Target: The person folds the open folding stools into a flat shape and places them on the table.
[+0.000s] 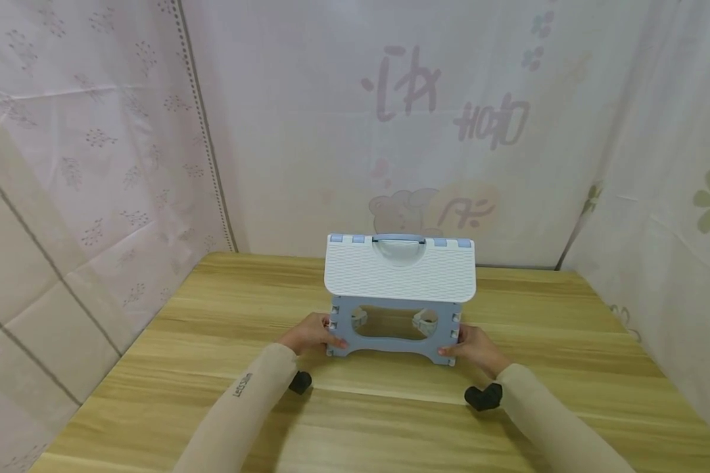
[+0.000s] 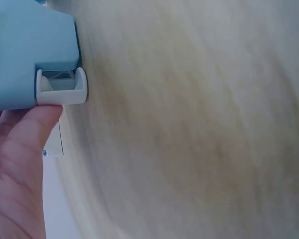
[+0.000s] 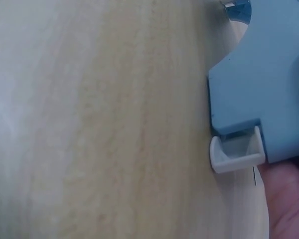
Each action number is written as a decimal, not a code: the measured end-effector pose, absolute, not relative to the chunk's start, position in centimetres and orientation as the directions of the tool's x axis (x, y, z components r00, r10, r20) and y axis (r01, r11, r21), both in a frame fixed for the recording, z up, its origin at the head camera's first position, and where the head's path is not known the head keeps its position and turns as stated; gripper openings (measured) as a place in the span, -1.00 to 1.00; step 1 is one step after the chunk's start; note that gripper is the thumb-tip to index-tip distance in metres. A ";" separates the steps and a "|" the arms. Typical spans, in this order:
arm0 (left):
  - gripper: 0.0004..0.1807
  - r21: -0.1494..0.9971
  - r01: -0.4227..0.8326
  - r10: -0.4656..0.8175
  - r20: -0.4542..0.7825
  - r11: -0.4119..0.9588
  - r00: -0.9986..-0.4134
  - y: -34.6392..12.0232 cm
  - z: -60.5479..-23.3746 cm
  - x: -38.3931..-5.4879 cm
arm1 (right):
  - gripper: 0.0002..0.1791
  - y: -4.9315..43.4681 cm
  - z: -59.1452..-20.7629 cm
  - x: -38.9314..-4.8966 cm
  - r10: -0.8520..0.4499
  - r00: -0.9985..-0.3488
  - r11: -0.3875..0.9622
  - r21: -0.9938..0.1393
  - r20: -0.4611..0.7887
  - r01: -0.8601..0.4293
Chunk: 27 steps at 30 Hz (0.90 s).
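Note:
A folding step stool [image 1: 400, 272] stands upright on the wooden table, with a white ribbed top panel tilted toward me and pale blue legs below. A blue carry handle [image 1: 398, 237] lies along its upper edge. My left hand [image 1: 311, 334] grips the left side of the blue leg frame, thumb on the front. On the opposite side my right hand [image 1: 478, 349] holds the frame the same way, low down. Both wrist views show a blue leg foot [image 2: 35, 45] with a white hinge piece [image 3: 236, 154] close to the fingers. Fingers behind the frame are hidden.
The wood-grain table [image 1: 390, 420] spreads around the stool. Printed cloth curtains [image 1: 307, 131] hang behind and at both sides. Black wrist mounts [image 1: 483, 397] sit under the sleeves, close over the tabletop.

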<state>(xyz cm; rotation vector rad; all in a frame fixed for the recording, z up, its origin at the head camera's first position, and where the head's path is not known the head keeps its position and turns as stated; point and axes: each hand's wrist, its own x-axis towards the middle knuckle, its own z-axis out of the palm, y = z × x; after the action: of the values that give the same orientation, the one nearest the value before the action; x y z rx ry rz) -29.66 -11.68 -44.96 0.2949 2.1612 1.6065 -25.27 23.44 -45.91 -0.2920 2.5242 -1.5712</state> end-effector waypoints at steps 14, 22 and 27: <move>-0.58 0.921 -0.047 0.386 -0.209 0.387 -0.898 -11.8 -43.9 -29.1 | -0.37 23.6 -45.8 -25.3 -0.247 -0.969 0.480 -0.872 -0.029 -0.097; -0.65 0.898 -0.026 0.368 -0.207 0.440 -0.906 -11.8 -43.8 -29.3 | -0.37 23.6 -45.7 -25.2 -0.255 -0.967 0.466 -0.880 -0.029 -0.097; -0.65 0.900 -0.009 0.388 -0.197 0.436 -0.900 -11.8 -43.5 -29.1 | -0.39 23.7 -45.9 -25.2 -0.254 -0.967 0.456 -0.885 -0.024 -0.098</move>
<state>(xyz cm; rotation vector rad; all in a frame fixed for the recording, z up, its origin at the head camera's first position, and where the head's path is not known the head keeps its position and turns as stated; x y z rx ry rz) -29.14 -11.79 -43.54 0.3227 2.3175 1.4560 -25.24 23.67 -45.86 -0.3108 2.5472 -1.5327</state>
